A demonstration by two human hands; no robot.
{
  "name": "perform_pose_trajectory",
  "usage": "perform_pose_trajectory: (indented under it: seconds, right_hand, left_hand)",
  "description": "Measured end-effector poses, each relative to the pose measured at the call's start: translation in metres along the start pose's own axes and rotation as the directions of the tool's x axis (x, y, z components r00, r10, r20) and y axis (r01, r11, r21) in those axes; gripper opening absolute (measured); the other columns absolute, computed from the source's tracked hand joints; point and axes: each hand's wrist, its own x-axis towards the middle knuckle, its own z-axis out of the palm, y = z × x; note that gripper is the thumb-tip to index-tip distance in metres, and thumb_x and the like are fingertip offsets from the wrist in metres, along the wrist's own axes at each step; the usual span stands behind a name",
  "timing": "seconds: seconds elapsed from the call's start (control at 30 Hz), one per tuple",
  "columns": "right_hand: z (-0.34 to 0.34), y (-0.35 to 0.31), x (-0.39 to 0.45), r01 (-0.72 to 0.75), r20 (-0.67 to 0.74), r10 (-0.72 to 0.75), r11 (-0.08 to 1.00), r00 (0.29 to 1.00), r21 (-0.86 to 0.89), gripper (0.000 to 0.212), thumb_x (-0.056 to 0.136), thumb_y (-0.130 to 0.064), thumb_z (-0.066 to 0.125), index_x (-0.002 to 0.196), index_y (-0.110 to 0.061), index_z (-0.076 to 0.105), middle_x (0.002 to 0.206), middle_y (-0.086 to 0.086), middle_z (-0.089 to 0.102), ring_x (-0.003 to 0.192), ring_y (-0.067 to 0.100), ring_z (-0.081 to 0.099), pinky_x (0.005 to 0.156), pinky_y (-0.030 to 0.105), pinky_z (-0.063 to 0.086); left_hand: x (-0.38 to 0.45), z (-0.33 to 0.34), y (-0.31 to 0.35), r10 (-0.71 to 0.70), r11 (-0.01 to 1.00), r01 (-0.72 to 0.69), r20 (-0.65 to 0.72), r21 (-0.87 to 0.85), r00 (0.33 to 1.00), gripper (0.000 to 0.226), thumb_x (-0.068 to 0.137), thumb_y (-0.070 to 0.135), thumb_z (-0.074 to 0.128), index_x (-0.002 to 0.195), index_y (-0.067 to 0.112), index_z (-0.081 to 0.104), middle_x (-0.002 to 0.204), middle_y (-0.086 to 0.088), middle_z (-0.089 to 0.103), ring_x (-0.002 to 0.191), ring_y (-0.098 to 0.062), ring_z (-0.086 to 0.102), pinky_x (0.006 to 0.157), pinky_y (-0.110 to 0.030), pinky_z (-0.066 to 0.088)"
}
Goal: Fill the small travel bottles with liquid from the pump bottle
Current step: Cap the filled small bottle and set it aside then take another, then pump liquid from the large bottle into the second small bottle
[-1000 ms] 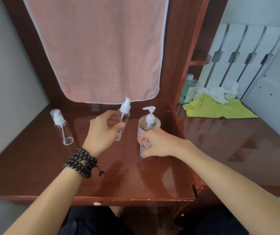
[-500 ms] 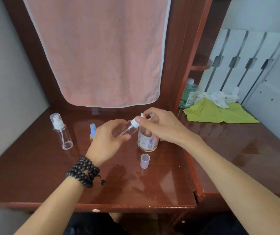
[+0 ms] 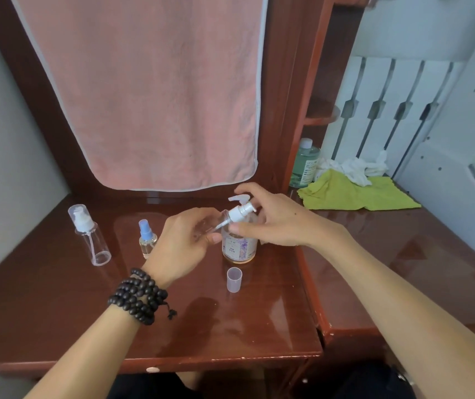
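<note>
Your left hand (image 3: 185, 243) grips the clear body of a small spray travel bottle (image 3: 216, 226), tipped over on its side toward the right so the neck points at your other hand. Your right hand (image 3: 270, 218) pinches that bottle's white spray head (image 3: 240, 211) between thumb and fingers; the thin dip tube shows between head and body, so the head looks to be partly drawn out. The tilt and the two-handed hold make sense as a way to open the neck for filling, with one hand steadying and the other working the head free.

You hold all this right over the pump bottle (image 3: 239, 246), which stands on the desk (image 3: 57, 298) just behind your hands, its white pump nozzle (image 3: 237, 198) poking up past your fingers. Keeping it that close means a short move from pump to open neck.

The clear overcap (image 3: 234, 279) stands open end up on the desk in front of the pump bottle, parked out of the way but within reach. To the left wait two more travel bottles: a small one with a blue sprayer (image 3: 147, 239) and a taller capped clear one (image 3: 90, 236), both upright, apart from each other. I judge filling has not begun; the held bottle seems empty.
</note>
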Motion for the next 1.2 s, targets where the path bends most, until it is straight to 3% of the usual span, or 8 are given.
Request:
perform_pose_trajectory:
  seconds: [0.1,0.2,0.33,0.5,0.67,0.87,0.97,1.2]
  right_hand:
    - [0.001,-0.001,0.001,-0.034,-0.067,0.037,0.998,0.997,0.051,0.024,0.101,-0.047,0.055,0.103,-0.026,0.065,0.071,-0.011,0.071,0.057,0.002,0.064,0.058,0.032,0.059]
    - [-0.003,-0.005,-0.003,0.031,0.027,-0.033,0.998,0.999,0.058,0.043,0.095,-0.019,0.066,0.133,-0.029,0.051,0.109,-0.012,0.062,0.08,-0.002,0.062,0.062,0.015,0.048]
    - [-0.001,-0.007,-0.001,-0.072,-0.062,0.077,0.994,0.995,0.08,0.026,0.097,-0.047,0.06,0.118,-0.031,0.059,0.093,-0.004,0.074,0.073,0.018,0.071,0.063,0.04,0.062]
    - [-0.006,-0.008,-0.005,-0.061,0.025,0.059,0.995,0.998,0.085,0.049,0.092,-0.036,0.07,0.134,-0.037,0.047,0.107,-0.008,0.065,0.07,0.004,0.068,0.06,0.031,0.058]
    - [-0.001,-0.007,-0.001,-0.059,-0.114,0.067,0.995,0.991,0.078,0.017,0.098,-0.046,0.061,0.099,-0.031,0.068,0.077,-0.005,0.076,0.074,0.021,0.075,0.07,0.056,0.06]
    - [-0.035,0.002,-0.008,-0.08,-0.206,0.114,0.983,0.972,0.167,0.003,0.09,-0.022,0.068,0.092,-0.024,0.068,0.083,-0.004,0.077,0.079,0.01,0.072,0.074,0.032,0.053]
    - [-0.041,0.011,-0.013,-0.157,-0.119,0.173,0.978,0.978,0.135,0.007,0.087,-0.022,0.071,0.091,-0.021,0.066,0.081,-0.004,0.077,0.071,0.007,0.066,0.073,0.029,0.048]
    - [0.014,0.034,-0.002,-0.197,0.168,0.255,0.934,0.952,-0.298,0.025,0.079,-0.027,0.08,0.078,-0.029,0.055,0.094,-0.003,0.07,0.088,0.014,0.064,0.079,0.035,0.056]
  left_hand:
    - [0.001,-0.001,0.002,0.018,0.999,-0.018,0.005,0.05,1.0,0.03,0.082,0.011,0.073,0.109,0.022,0.066,0.098,0.007,0.068,0.093,-0.012,0.061,0.08,-0.013,0.043]
    - [0.0,-0.001,0.004,0.024,0.996,-0.024,-0.003,0.08,1.0,0.029,0.082,0.012,0.074,0.108,0.021,0.066,0.096,0.007,0.067,0.091,-0.014,0.06,0.077,-0.009,0.039]
    - [-0.001,0.0,0.006,0.03,0.997,-0.029,-0.01,0.071,1.0,0.028,0.082,0.012,0.073,0.108,0.02,0.066,0.097,0.005,0.067,0.091,-0.014,0.06,0.079,-0.013,0.042]
    - [0.001,-0.001,0.004,0.037,0.996,-0.036,-0.011,0.08,0.999,0.026,0.081,0.013,0.074,0.105,0.022,0.066,0.096,0.008,0.067,0.09,-0.011,0.059,0.076,-0.007,0.039]
    - [0.003,0.001,0.003,0.056,0.996,-0.054,-0.019,0.077,0.998,0.027,0.081,0.013,0.074,0.106,0.02,0.066,0.095,0.006,0.067,0.089,-0.013,0.059,0.078,-0.013,0.04]
    - [0.004,-0.004,-0.021,-0.116,0.993,0.12,-0.126,0.02,0.985,0.03,0.085,0.015,0.07,0.113,0.022,0.062,0.107,0.007,0.067,0.1,-0.011,0.061,0.086,-0.024,0.046]
    - [0.004,-0.011,-0.029,-0.199,0.98,0.194,-0.232,-0.043,0.952,0.031,0.086,0.015,0.068,0.116,0.018,0.061,0.106,0.006,0.066,0.09,-0.005,0.061,0.074,-0.005,0.037]
    - [0.002,-0.019,-0.028,-0.241,0.968,0.199,-0.342,-0.156,0.908,0.031,0.087,0.014,0.067,0.117,0.015,0.061,0.108,0.004,0.067,0.094,-0.005,0.062,0.085,-0.022,0.045]
